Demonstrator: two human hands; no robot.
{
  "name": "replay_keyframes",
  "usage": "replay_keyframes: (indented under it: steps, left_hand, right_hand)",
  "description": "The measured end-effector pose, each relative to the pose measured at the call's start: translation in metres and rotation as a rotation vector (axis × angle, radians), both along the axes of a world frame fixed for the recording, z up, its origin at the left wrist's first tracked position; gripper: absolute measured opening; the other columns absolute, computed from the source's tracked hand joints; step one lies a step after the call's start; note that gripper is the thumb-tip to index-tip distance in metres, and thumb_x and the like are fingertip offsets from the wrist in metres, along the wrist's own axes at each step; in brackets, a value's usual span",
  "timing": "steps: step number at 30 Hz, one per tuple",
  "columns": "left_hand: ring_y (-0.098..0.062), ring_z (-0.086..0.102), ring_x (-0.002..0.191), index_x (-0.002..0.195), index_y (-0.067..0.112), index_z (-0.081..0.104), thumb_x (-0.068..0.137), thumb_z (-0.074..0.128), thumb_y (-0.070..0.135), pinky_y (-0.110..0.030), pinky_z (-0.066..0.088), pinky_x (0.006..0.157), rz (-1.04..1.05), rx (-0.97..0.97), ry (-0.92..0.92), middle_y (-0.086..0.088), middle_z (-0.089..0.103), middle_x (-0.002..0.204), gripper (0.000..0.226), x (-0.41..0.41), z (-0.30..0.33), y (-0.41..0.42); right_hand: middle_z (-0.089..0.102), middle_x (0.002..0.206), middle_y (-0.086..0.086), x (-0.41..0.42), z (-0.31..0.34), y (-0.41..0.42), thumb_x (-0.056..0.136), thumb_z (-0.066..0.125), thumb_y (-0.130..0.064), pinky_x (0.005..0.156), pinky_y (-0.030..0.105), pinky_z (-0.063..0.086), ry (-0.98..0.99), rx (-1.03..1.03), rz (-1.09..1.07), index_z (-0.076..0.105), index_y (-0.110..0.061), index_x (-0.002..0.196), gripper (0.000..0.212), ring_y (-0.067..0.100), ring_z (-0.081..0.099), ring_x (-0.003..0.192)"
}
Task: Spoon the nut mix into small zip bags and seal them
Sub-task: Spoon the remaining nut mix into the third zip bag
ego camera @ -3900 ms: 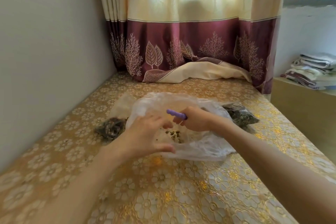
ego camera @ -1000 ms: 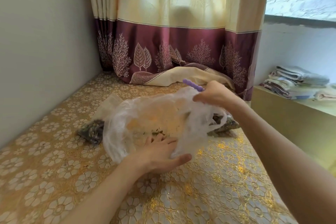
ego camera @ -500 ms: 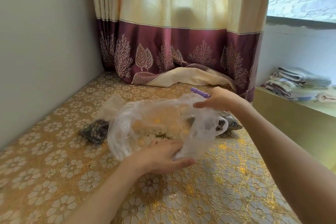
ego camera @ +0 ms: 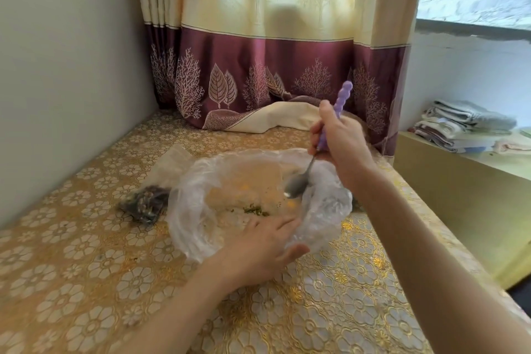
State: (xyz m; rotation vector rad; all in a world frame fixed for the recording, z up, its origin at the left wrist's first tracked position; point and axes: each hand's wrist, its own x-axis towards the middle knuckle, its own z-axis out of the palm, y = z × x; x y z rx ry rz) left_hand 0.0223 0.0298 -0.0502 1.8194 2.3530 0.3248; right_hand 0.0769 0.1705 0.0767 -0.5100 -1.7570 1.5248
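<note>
Now right hand [ego camera: 340,141] grips one spoon [ego camera: 298,185]; left hand [ego camera: 263,247] holds one plastic bag [ego camera: 195,210].

The right hand [ego camera: 340,138] grips a spoon [ego camera: 309,169] by its purple handle, the metal bowl tipped down into a big clear plastic bag [ego camera: 189,210] lying open on the gold-flowered desk [ego camera: 86,282]. The left hand [ego camera: 264,247] holds the bag's near edge. A few nut bits [ego camera: 255,210] remain inside. A filled small bag [ego camera: 143,204] lies just left
</note>
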Motion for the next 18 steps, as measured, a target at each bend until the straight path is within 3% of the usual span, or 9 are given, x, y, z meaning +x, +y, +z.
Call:
replay_keyframes:
  steps: [4, 8, 10, 12, 14, 16, 18]
  left_hand:
    - [-0.003, 0.033, 0.131, 0.14, 0.029, 0.041, 0.084, 0.013, 0.067, -0.022, 0.023, 0.108, -0.035, 0.179, -0.105, 0.015, 0.035, 0.147, 0.073, -0.01, 0.003, -0.019]
    - [0.0, 0.058, 0.1, 0.11, 0.02, 0.068, 0.092, 0.035, 0.055, -0.025, 0.05, 0.088, -0.007, 0.503, -0.187, 0.011, 0.064, 0.111, 0.051, -0.029, 0.012, -0.043]
    - [-0.004, 0.061, 0.089, 0.105, 0.015, 0.068, 0.093, 0.042, 0.042, -0.021, 0.051, 0.079, 0.061, 0.716, -0.095, 0.005, 0.067, 0.098, 0.04, -0.041, 0.018, -0.054]
    - [-0.002, 0.056, 0.083, 0.105, 0.014, 0.065, 0.093, 0.045, 0.03, -0.014, 0.047, 0.077, 0.173, 0.917, 0.026, 0.006, 0.064, 0.093, 0.029, -0.056, 0.022, -0.064]
    - [-0.004, 0.051, 0.082, 0.108, 0.021, 0.058, 0.092, 0.048, 0.021, -0.017, 0.046, 0.073, 0.335, 1.039, 0.025, 0.012, 0.057, 0.094, 0.019, -0.073, 0.024, -0.075]
    - [-0.011, 0.05, 0.091, 0.113, 0.026, 0.051, 0.092, 0.052, 0.015, -0.028, 0.05, 0.076, 0.523, 1.043, -0.063, 0.007, 0.053, 0.101, 0.023, -0.092, 0.021, -0.082]
    - [-0.017, 0.047, 0.106, 0.124, 0.02, 0.047, 0.091, 0.057, 0.018, -0.041, 0.049, 0.087, 0.677, 0.921, -0.086, -0.001, 0.049, 0.115, 0.034, -0.109, 0.012, -0.086]
  right_hand:
    - [0.057, 0.056, 0.002, -0.002, -0.032, -0.004, 0.099, 0.04, -0.043, 0.051, 0.022, 0.052, -0.009, -0.142, -0.063, 0.057, -0.008, 0.064, 0.053, 0.014, 0.06, 0.062]
    - [0.06, 0.054, -0.005, -0.002, -0.061, -0.005, 0.097, 0.036, -0.052, 0.062, 0.03, 0.047, -0.08, -0.065, -0.175, 0.066, -0.013, 0.068, 0.057, 0.01, 0.055, 0.059]
    - [0.058, 0.05, -0.005, 0.0, -0.072, -0.008, 0.097, 0.038, -0.051, 0.061, 0.033, 0.041, -0.063, -0.06, -0.202, 0.066, -0.013, 0.068, 0.056, 0.01, 0.051, 0.053]
    - [0.06, 0.051, -0.002, 0.002, -0.08, -0.011, 0.097, 0.043, -0.047, 0.052, 0.028, 0.038, -0.011, -0.075, -0.201, 0.064, -0.011, 0.065, 0.053, 0.008, 0.049, 0.046]
    - [0.064, 0.055, 0.004, 0.006, -0.086, -0.014, 0.097, 0.048, -0.041, 0.043, 0.021, 0.036, 0.02, -0.082, -0.18, 0.065, -0.009, 0.063, 0.05, 0.005, 0.047, 0.041]
    - [0.065, 0.057, 0.004, 0.009, -0.091, -0.016, 0.096, 0.052, -0.036, 0.039, 0.015, 0.035, 0.015, -0.062, -0.171, 0.067, -0.005, 0.061, 0.049, 0.001, 0.046, 0.038]
    - [0.063, 0.051, -0.003, 0.013, -0.096, -0.017, 0.096, 0.052, -0.033, 0.04, 0.013, 0.035, 0.006, -0.018, -0.189, 0.068, -0.001, 0.063, 0.049, 0.0, 0.045, 0.037]
